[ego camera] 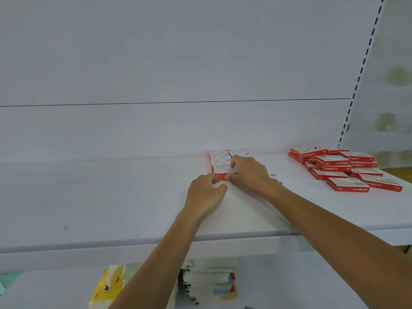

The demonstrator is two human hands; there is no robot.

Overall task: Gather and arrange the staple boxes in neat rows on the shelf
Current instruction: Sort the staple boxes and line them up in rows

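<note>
Both hands on white shelf (pixel 111 197): left hand (pixel 204 195) loosely curled, thumb and fingers at the nearest box's front edge; right hand (pixel 250 172) spread flat over the arranged staple boxes (pixel 219 162). About six arranged boxes show, count partly hidden. Loose pile (pixel 344 168) well right of the hands, roughly fourteen boxes.

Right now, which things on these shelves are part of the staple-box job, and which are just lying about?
Part of the job:
- arranged staple boxes, both hands on the front one
- loose pile of staple boxes at the right
- upper shelf

Lying about, on the lower shelf:
- yellow packet
- stack of paper goods
</note>
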